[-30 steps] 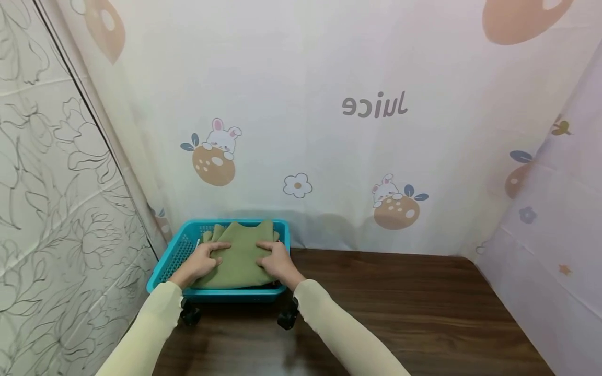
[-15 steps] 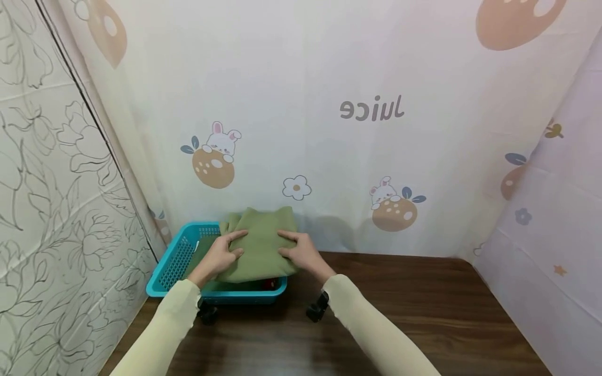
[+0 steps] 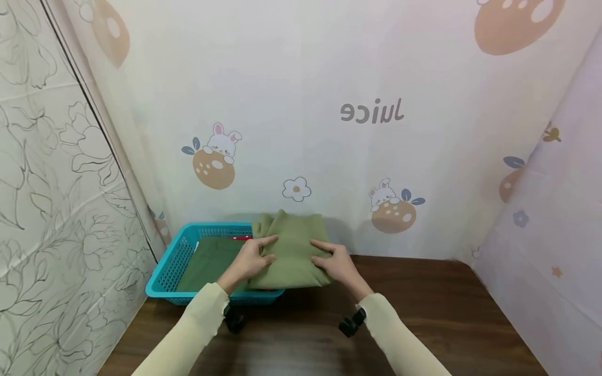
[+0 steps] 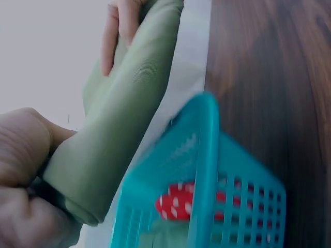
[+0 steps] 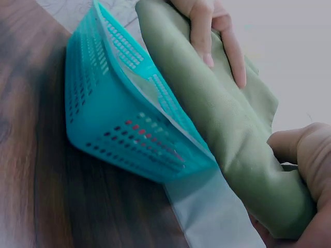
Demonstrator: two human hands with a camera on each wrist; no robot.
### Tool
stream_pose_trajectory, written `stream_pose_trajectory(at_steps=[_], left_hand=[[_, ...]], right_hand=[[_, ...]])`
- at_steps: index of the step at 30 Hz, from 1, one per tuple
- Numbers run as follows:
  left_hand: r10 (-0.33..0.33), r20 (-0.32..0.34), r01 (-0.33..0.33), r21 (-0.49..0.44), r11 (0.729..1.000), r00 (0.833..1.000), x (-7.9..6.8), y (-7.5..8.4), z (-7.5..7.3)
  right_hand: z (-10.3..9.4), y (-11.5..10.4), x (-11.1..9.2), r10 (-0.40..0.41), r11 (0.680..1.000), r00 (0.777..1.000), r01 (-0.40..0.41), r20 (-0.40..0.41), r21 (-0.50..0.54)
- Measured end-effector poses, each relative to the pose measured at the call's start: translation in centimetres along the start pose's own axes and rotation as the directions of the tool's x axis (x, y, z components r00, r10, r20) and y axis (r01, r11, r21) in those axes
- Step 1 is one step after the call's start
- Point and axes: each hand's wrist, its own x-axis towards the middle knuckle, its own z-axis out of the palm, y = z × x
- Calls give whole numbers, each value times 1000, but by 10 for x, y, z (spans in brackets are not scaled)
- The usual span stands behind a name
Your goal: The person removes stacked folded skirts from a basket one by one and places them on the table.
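Observation:
A folded light green cloth is held up between my two hands, over the right end of a turquoise plastic basket. My left hand grips its left side, and my right hand grips the right side. In the left wrist view the cloth shows a thick rounded fold, raised above the basket rim. The right wrist view shows my right thumb and fingers pinching the end of the cloth. Fingers under the cloth are partly hidden.
Inside the basket lies a darker green folded cloth. A red item with white spots is partly covered there. The basket stands on a dark wooden table, close to the patterned back curtain and left curtain.
Both hands have lifted the light green cloth from the basket and carried it to the right. The darker green cloth and part of the red item have come into sight.

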Motion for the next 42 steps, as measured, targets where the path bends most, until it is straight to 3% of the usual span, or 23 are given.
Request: stream_pose_trajectory(at_steps=[6, 10, 18, 25, 34, 42], left_hand=[[5, 25, -4, -24, 1000, 1000, 7, 21, 22], [18, 32, -16, -67, 998, 999, 10, 32, 35], [72, 46, -69, -53, 996, 996, 7, 49, 59], [104, 35, -102, -62, 993, 994, 10, 59, 90], [123, 17, -121, -108, 987, 992, 10, 52, 129], [73, -6, -73, -158, 985, 997, 9, 39, 157]], right_hand=[[-30, 15, -18, 43, 998, 999, -42, -13, 44], [-47, 18, -27, 51, 999, 998, -51, -33, 11], [-65, 38, -40, 57, 998, 997, -59, -55, -19], [-88, 50, -52, 73, 994, 996, -77, -58, -73], [-108, 67, -68, 119, 986, 991, -125, -61, -110], [-118, 80, -72, 134, 979, 989, -141, -56, -147]])
